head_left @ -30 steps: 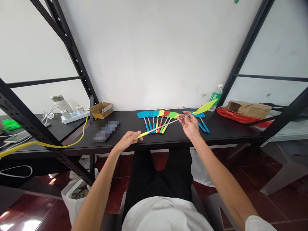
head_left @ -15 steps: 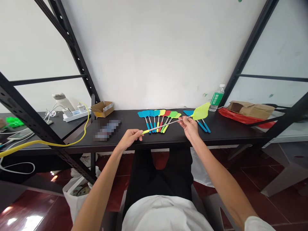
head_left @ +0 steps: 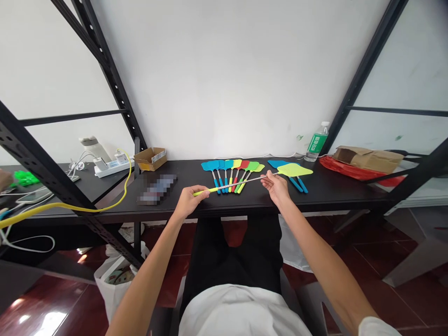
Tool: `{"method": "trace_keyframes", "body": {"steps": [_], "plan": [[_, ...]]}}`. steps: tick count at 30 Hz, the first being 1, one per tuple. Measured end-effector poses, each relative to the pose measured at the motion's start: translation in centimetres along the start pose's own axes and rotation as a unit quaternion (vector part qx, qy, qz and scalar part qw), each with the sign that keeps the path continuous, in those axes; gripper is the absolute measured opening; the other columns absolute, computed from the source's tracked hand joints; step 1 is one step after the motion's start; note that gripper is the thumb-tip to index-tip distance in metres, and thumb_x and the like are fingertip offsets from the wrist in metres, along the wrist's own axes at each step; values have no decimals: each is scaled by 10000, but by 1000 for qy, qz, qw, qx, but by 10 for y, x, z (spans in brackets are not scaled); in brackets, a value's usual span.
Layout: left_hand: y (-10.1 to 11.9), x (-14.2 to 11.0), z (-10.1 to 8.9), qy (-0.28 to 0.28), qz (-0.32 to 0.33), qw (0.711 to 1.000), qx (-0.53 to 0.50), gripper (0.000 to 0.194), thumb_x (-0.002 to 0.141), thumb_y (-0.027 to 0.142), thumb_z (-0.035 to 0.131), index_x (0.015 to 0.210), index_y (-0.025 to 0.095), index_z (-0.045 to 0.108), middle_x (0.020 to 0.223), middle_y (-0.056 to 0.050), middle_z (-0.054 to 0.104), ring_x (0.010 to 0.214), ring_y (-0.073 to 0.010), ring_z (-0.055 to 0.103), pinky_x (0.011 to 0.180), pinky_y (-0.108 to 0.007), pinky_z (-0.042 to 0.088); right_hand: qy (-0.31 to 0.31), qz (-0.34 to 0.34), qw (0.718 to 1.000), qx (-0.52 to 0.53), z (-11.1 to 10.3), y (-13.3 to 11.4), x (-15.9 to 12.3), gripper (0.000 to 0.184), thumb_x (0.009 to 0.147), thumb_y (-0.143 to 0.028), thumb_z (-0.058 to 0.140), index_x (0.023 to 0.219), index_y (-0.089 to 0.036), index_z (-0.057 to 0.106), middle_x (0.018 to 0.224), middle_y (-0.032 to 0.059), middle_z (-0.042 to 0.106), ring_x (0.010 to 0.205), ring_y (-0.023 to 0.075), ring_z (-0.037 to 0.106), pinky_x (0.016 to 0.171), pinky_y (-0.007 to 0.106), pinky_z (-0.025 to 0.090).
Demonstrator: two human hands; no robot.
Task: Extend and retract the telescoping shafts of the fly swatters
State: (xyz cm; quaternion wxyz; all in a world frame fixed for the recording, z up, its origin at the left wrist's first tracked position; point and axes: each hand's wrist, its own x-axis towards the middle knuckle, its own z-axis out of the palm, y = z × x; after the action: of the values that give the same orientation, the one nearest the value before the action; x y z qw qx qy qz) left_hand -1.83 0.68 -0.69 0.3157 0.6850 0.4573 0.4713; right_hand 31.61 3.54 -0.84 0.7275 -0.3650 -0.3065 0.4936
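A yellow-green fly swatter [head_left: 296, 170] with an extended metal rod is held across the front of me, above the black table [head_left: 189, 175]. My left hand [head_left: 189, 199] is closed around its handle. Near the head, my right hand [head_left: 275, 185] pinches the rod between thumb and fingers. Behind the rod, several shorter fly swatters lie fanned in a row, among them a blue one [head_left: 209, 165], a red one [head_left: 242, 164] and a green one [head_left: 251, 165]. To the right, blue swatters [head_left: 300, 185] lie partly hidden under the held swatter's head.
A small cardboard box [head_left: 151, 159] and a blurred-out flat item [head_left: 157, 189] are at the left. A yellow cable [head_left: 87, 210] hangs past the black rack post. A water bottle [head_left: 317, 142] stands at the right, beside a red bag [head_left: 350, 171] with brown paper on it.
The held swatter's head has rolled over and dropped lower, now lying flatter. Both hands keep hold of it, and the left hand has shifted slightly. The swatters on the table stay put.
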Motion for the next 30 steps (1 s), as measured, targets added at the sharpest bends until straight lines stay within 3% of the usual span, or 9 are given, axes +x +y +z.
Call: {"method": "trace_keyframes", "body": {"steps": [4,10,16,22,30], "plan": [[-1,1,-1,19,-26,999,-40,419,712,495,797,947,151,751,754,-45,674,593,-132,516,520,-245,401,-46,-4,999,5,-4,3,3,183,779,-290,822,768,-186,673,830,59,779,667,121,726,586,175,588],[-1,2,-4,-15,-33,994,-99,423,823,538,691,999,154,700,632,-12,618,513,-97,420,473,-219,289,-64,0,997,51,-11,5,8,163,778,-272,817,830,-209,676,903,17,775,771,116,749,594,133,558],[-3,4,-5,-24,-35,994,-101,539,902,635,510,743,141,657,461,14,468,438,-94,344,455,-243,232,-100,-25,991,83,-6,-3,3,225,743,-292,845,878,-244,673,938,-16,766,859,137,753,588,136,564],[2,3,-7,-30,-75,993,-88,618,890,686,466,589,161,595,404,9,419,394,-95,312,441,-261,199,-120,-27,989,84,-5,-13,-1,247,760,-269,824,946,-273,663,998,-17,760,1013,171,732,576,141,572],[6,2,-9,-83,-57,992,-74,565,932,622,449,730,148,681,421,52,312,414,-92,239,488,-274,204,-129,-36,984,116,-3,-12,-4,274,733,-248,847,903,-278,635,1007,-43,758,1057,160,716,611,132,580]]}}
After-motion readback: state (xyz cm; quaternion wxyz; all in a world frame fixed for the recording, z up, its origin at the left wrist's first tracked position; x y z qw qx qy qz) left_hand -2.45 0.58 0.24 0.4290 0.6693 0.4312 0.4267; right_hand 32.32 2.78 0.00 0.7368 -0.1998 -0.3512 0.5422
